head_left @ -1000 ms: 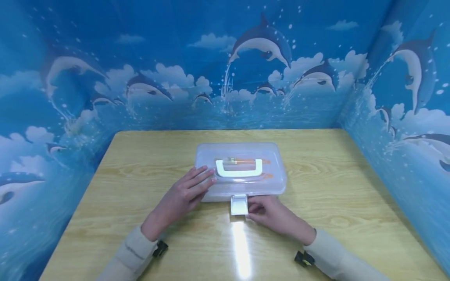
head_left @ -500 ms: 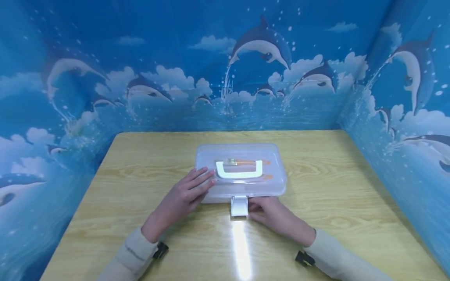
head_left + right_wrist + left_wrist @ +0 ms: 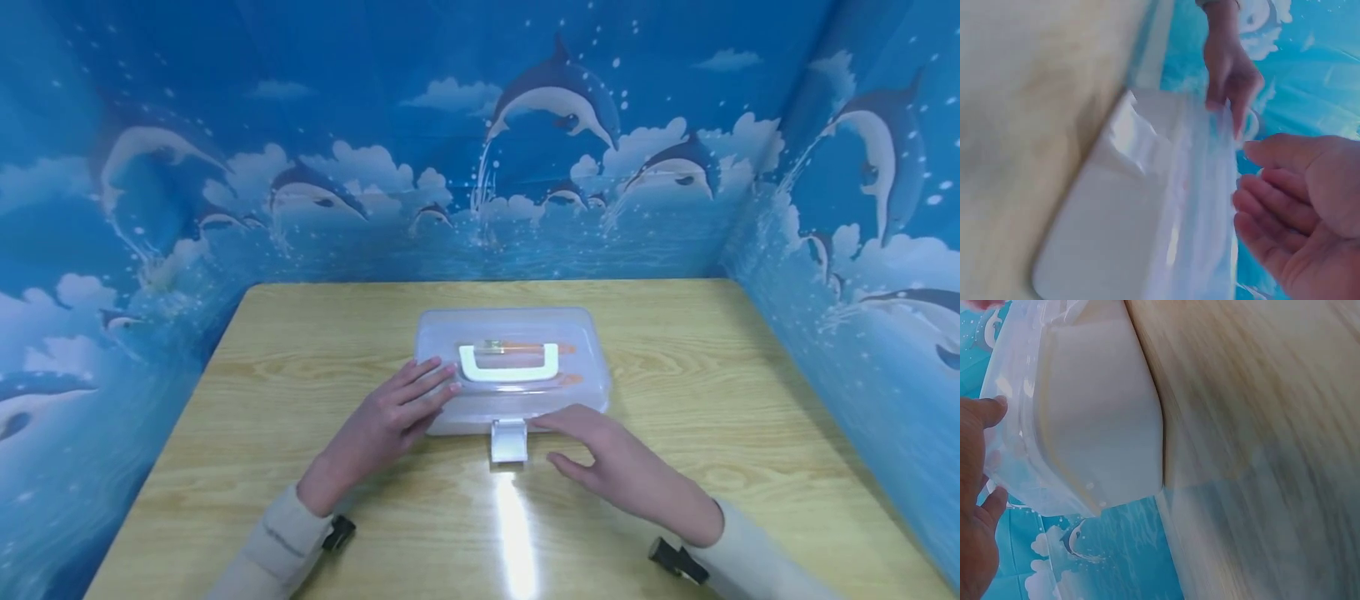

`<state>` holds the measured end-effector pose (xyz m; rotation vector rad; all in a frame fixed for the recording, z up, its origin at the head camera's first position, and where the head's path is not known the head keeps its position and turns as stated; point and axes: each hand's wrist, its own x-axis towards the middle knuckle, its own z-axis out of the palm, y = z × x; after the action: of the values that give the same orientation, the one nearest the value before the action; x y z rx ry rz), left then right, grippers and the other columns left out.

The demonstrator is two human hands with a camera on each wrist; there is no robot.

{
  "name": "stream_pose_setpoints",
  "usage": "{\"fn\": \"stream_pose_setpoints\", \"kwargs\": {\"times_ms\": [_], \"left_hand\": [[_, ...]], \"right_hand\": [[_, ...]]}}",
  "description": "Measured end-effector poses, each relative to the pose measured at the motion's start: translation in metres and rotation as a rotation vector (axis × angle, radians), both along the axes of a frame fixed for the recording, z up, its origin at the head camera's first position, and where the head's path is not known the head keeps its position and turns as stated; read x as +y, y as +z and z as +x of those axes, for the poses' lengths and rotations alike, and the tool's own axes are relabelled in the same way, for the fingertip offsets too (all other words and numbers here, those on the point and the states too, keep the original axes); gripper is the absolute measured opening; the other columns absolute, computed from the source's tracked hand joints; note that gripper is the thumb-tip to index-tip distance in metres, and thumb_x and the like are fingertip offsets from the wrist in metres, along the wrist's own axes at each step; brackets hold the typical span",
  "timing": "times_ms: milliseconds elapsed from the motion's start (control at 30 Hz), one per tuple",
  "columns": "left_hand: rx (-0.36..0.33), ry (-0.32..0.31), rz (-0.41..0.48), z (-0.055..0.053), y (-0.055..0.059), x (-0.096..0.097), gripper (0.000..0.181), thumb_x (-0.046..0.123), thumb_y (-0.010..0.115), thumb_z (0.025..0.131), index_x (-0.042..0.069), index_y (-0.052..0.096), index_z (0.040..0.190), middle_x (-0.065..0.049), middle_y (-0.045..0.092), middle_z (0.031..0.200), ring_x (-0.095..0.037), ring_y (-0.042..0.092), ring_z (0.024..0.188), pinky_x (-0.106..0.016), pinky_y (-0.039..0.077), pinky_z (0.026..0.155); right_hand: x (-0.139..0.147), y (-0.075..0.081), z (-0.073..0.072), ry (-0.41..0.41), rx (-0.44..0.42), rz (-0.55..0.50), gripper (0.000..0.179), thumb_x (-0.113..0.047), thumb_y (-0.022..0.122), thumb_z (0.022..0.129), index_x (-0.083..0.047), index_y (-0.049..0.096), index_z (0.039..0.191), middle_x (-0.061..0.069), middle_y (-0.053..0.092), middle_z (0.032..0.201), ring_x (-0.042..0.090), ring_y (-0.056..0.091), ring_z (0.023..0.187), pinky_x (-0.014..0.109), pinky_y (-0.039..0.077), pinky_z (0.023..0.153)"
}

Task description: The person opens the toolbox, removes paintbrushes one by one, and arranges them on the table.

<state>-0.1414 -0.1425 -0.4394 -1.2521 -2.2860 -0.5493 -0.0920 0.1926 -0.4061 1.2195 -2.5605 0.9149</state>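
Note:
A translucent plastic storage box [image 3: 442, 327] with a white carrying handle [image 3: 510, 374] sits on the table, its lid down. At its front middle, the white latch [image 3: 509, 442] sticks out, swung away from the wall. My left hand [image 3: 382, 429] rests its extended fingers on the lid's left front part; the left wrist view shows the box's pale side wall [image 3: 1100, 406] beside it. Close to the latch's right side, my right hand [image 3: 618, 458] is spread, thumb apart from the fingers, over the front edge. In the right wrist view this hand [image 3: 1310, 206] holds nothing.
Orange-handled items [image 3: 521, 345], seemingly brushes, show through the lid under the handle. The wood-grain table [image 3: 315, 333] extends around the box. Blue dolphin-print curtains [image 3: 375, 242] stand behind the table and at both sides.
My right hand has drawn off the latch, moved slightly right and up, and spread its fingers. The latch still sticks out. My left hand stays on the lid.

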Motion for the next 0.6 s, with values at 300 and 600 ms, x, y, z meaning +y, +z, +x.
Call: {"fn": "stream_pose_setpoints", "kwargs": {"times_ms": [300, 600], "left_hand": [[-0.003, -0.006, -0.020, -0.002, 0.003, -0.001, 0.060, 0.002, 0.078, 0.084, 0.009, 0.061, 0.141, -0.010, 0.056, 0.150, -0.033, 0.050, 0.140, -0.053, 0.040, 0.118], [-0.021, -0.015, 0.002, -0.002, 0.001, -0.001, 0.063, -0.001, 0.079, 0.082, 0.009, 0.061, 0.141, -0.010, 0.056, 0.150, -0.032, 0.050, 0.140, -0.054, 0.040, 0.117]], "right_hand": [[0.025, 0.009, -0.030, 0.013, 0.211, -0.076, 0.055, 0.005, 0.080, 0.078, -0.001, 0.066, 0.131, 0.015, 0.067, 0.131, 0.037, 0.058, 0.123, 0.021, 0.038, 0.118], [0.045, -0.002, -0.044, -0.089, 0.097, 0.105, 0.073, -0.006, 0.086, 0.080, -0.009, 0.056, 0.146, 0.013, 0.045, 0.158, 0.039, 0.041, 0.143, 0.036, 0.033, 0.124]]}}
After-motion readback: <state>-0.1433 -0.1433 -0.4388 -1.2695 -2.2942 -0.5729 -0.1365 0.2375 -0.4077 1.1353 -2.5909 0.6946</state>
